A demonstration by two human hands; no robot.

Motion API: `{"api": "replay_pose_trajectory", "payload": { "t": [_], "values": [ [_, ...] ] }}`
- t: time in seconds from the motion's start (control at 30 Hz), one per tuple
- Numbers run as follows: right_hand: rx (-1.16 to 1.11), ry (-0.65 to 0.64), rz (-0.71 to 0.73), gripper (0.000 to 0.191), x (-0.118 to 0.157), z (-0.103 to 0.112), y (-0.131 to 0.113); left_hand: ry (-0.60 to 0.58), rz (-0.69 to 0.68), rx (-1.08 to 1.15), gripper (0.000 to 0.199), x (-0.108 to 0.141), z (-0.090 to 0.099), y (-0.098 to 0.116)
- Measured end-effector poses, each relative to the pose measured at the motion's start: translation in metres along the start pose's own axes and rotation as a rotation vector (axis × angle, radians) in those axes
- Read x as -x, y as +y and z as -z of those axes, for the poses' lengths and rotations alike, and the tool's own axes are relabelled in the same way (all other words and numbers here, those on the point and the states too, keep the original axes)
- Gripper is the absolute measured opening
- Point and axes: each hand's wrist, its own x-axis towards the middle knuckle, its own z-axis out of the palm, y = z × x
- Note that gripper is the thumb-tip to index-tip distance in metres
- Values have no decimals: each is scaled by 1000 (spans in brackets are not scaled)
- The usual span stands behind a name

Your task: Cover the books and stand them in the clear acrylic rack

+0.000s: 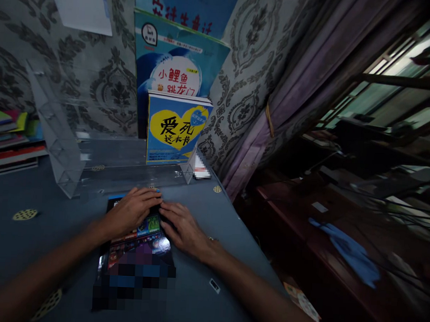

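A dark, glossy book or magazine (140, 248) with small coloured pictures lies flat on the grey-blue table (202, 293); its near part is pixelated. Across its upper left part rests my left hand (136, 207), palm down, fingers laid out to the right. My right hand (183, 228) touches the upper right edge, its fingers extended and pointing towards the left hand. The fingertips of both hands nearly meet near the top edge. Behind them, a blue book with a yellow heart (177, 128) stands upright in a clear rack (111, 168).
Taller blue-green books (182, 55) stand behind the heart book. Stacked books (14, 143) lie at the far left. A purple curtain (253, 139) hangs beyond the table's right edge. Further right, a dark red surface (297, 226) carries a blue cloth (349, 252).
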Motion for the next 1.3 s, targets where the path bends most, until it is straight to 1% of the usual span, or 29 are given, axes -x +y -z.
{"api": "replay_pose_trajectory", "payload": {
  "t": [0.13, 0.33, 0.5, 0.7, 0.8, 0.9, 1.07, 1.17, 1.3],
  "values": [
    [3, -6, -4, 34, 0, 0, 0, -1, 18, -10, 40, 0, -1, 1],
    [6, -30, -26, 35, 1, 3, -2, -18, 1, 0, 41, -2, 2, 0],
    [18, -46, -16, 36, 1, 3, -3, -22, 20, -1, 43, -2, 2, 1],
    [-15, -50, -34, 36, 1, 7, -6, 5, 12, -20, 45, -1, 0, 1],
    [-5, -56, -42, 36, 1, 8, -7, -25, -3, -26, 44, -2, 2, 1],
    [10, -51, -35, 36, 2, 7, -7, -58, 10, -32, 43, -2, 4, 1],
    [33, -35, -30, 35, 2, 5, -6, -48, 10, -19, 45, -3, 7, 3],
    [32, -28, -22, 35, 3, 4, -3, -62, 5, -16, 44, -4, 10, 6],
    [30, -16, -8, 37, 4, 2, -1, -84, 32, -41, 41, -5, 12, 8]
  ]
}}
